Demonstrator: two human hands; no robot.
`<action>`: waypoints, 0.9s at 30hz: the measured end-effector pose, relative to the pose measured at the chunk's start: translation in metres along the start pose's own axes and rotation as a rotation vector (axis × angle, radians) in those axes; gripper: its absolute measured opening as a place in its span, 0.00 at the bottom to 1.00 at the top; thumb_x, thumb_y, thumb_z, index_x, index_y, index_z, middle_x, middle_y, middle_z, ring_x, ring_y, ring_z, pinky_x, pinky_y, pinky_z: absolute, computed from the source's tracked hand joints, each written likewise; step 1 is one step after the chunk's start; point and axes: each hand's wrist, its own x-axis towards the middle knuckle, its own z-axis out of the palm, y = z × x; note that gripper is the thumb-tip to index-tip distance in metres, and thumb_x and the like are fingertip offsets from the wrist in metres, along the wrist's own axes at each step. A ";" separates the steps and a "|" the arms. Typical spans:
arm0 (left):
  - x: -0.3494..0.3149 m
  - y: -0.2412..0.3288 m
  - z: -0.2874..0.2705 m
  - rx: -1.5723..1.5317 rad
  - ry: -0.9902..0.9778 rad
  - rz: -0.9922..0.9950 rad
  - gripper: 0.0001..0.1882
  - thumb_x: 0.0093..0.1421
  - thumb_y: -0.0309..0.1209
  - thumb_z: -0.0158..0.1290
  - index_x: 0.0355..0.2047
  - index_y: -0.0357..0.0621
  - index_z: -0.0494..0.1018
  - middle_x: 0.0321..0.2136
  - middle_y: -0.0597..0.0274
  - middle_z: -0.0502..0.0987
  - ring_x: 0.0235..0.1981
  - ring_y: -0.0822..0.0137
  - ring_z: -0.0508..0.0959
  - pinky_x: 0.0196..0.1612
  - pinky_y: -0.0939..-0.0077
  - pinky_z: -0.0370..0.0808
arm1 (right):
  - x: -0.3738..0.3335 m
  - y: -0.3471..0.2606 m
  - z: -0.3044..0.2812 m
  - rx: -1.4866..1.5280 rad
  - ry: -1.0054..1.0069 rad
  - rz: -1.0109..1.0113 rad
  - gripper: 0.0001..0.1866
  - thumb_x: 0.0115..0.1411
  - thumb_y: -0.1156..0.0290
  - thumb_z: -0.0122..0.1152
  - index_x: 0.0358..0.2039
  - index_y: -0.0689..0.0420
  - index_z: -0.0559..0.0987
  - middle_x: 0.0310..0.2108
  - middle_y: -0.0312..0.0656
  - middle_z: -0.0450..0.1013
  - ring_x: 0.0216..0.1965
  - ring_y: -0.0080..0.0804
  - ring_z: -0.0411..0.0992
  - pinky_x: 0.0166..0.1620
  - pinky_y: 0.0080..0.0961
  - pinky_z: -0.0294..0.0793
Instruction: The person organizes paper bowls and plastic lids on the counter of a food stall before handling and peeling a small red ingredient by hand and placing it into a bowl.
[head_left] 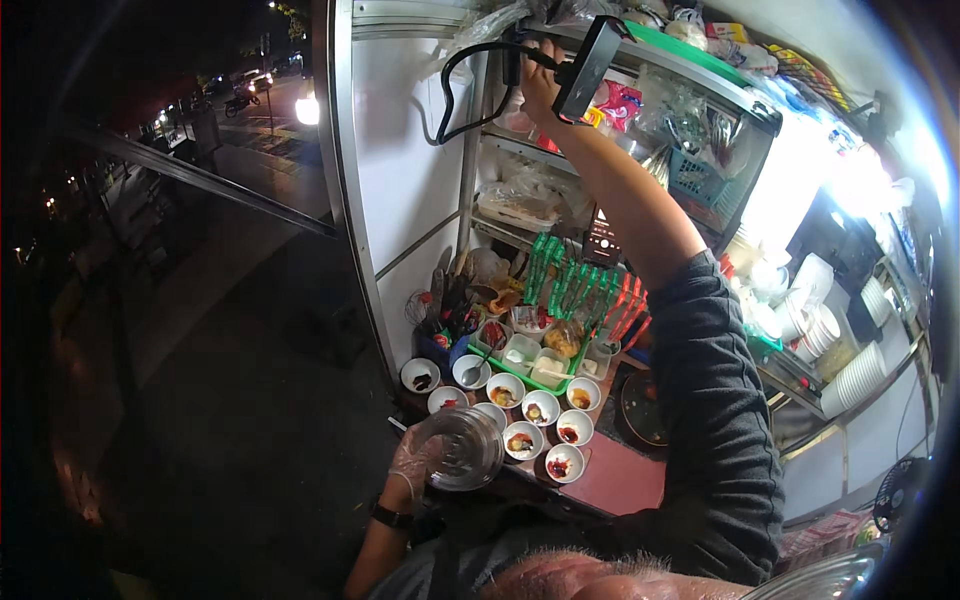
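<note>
My left hand (408, 464), in a thin clear glove, is closed round the side of a clear round container (462, 448) at the front left of the counter. What the container holds is hard to make out. My right arm reaches far up to the top shelf. There my right hand (541, 85) has its fingers stretched upward beside a clear plastic bag (490, 27); a black device (594, 70) and its cable partly cover it. Just beyond the container stand several small white bowls (541, 407) with red, yellow and dark food in them; a spoon leans in one bowl (471, 371).
A green tray (560, 385) with tubs of ingredients sits behind the bowls, below hanging green sachets (570, 285). A phone (602, 238) stands on the shelf. Right of the bowls is a dark round pan (643, 410). Stacked white cups (855, 380) line the right side.
</note>
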 end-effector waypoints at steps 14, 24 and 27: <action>0.009 -0.021 -0.023 -0.042 0.056 -0.051 0.18 0.68 0.33 0.59 0.55 0.44 0.69 0.45 0.66 0.78 0.42 0.75 0.78 0.47 0.77 0.78 | 0.000 0.007 -0.016 -0.264 0.382 -0.088 0.08 0.66 0.65 0.54 0.36 0.55 0.76 0.30 0.38 0.76 0.32 0.32 0.75 0.37 0.31 0.73; 0.046 0.012 0.017 0.023 -0.094 -0.014 0.24 0.69 0.32 0.56 0.62 0.44 0.64 0.51 0.60 0.76 0.50 0.65 0.78 0.52 0.65 0.80 | -0.009 0.064 -0.026 0.675 -0.165 0.093 0.11 0.65 0.66 0.57 0.44 0.58 0.79 0.30 0.37 0.76 0.32 0.29 0.77 0.33 0.26 0.75; 0.050 0.055 0.053 0.022 -0.061 -0.056 0.25 0.68 0.34 0.58 0.62 0.43 0.65 0.53 0.63 0.74 0.53 0.70 0.75 0.59 0.72 0.72 | -0.014 0.043 -0.062 1.054 -0.184 0.469 0.13 0.64 0.65 0.59 0.45 0.59 0.79 0.32 0.44 0.79 0.35 0.38 0.80 0.35 0.30 0.78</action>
